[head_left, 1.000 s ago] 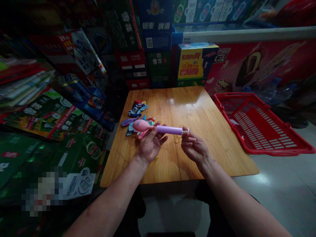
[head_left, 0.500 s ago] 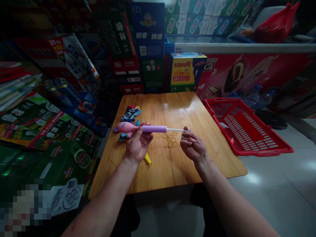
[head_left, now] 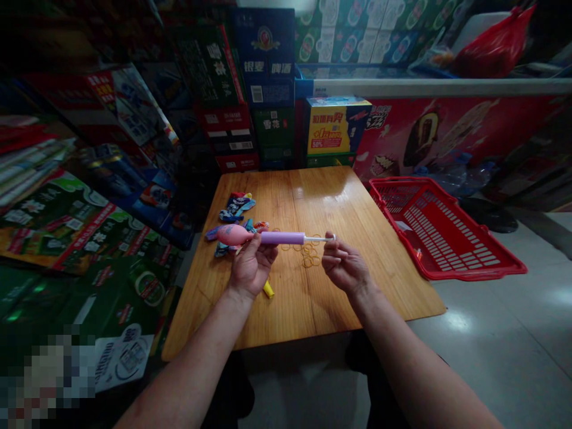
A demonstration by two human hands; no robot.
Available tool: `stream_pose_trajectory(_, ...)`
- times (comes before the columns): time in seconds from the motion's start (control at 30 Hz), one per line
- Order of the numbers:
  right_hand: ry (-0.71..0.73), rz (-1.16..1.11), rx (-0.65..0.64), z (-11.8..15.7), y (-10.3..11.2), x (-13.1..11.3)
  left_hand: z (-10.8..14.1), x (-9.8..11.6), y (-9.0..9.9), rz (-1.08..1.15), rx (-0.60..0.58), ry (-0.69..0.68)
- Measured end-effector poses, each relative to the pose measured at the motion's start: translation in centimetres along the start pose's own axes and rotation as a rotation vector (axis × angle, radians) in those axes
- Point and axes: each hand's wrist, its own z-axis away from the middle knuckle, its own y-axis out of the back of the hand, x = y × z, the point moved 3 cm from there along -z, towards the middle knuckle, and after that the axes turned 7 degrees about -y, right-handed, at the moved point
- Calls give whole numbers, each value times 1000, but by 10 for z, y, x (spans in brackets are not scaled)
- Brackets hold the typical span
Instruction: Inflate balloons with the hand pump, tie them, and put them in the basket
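A purple balloon pump (head_left: pixel 286 238) lies level between my two hands above the wooden table. My left hand (head_left: pixel 252 265) is closed around its nozzle end, where the neck of a small, partly filled pink balloon (head_left: pixel 230 233) meets the pump. My right hand (head_left: pixel 344 262) grips the end of the pump's white rod, which sticks out to the right. Beneath and behind the left hand are flat, colourful balloons (head_left: pixel 236 205). Several yellowish rubber bands (head_left: pixel 309 257) lie on the wood under the pump. A yellow piece (head_left: pixel 268 290), partly hidden, lies beside my left wrist.
The wooden table (head_left: pixel 357 304) spreads out before me. To its right stands a red plastic basket (head_left: pixel 447 232) on the tiled floor. Stacked drink cartons (head_left: pixel 268 71) rise behind the table, and more cartons (head_left: pixel 107 286) crowd the left. A pink freezer front (head_left: pixel 482 131) lies at back right.
My right hand has moved left, pushing the white rod further into the pump. The pink balloon looks slightly larger and sits a little further right with my left hand.
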Motion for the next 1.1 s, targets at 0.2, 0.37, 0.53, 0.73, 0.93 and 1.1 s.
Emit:
stream_pose_trajectory(0.2,-5,68,27,-2,5,8,13,-11,-1,1,-34,45)
stream_pose_trajectory(0.37,-55,102,46,-10,10,28,21,-28,2,28,-10,102)
stream_pose_trajectory(0.53,-65,106,65,-2,0,12,5,-9,4,21,-7,53)
stream_pose_trajectory(0.73,33,69,17,5,0,-6,8,5,-2,-2,-40,-13)
stream_pose_trajectory(0.93,-59,79,42,-6,7,23,27,-23,-5,-19,-65,60)
stream_pose_trajectory(1.1,-23,137,76,-3,2,11,18,-13,-5,-1,-75,52)
